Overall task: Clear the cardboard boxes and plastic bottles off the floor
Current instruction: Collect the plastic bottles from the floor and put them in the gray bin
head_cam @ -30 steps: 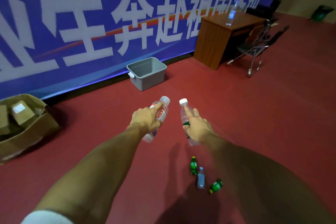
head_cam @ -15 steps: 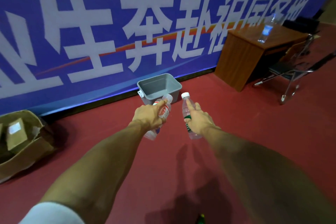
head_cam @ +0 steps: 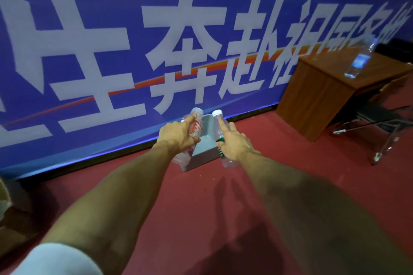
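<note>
Gripping a red-labelled bottle (head_cam: 196, 128), the left hand (head_cam: 178, 139) matches the right hand (head_cam: 234, 147) round a green-labelled bottle (head_cam: 218, 128), both held just above the grey bin (head_cam: 204, 152) (seemingly for dropping in). They hide most of its rim. Beyond, the desk (head_cam: 317, 96) bottle (head_cam: 359, 60) is blurred.

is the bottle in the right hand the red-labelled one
No, the right hand grips the green-labelled bottle; the left hand holds the red-labelled bottle.
</note>
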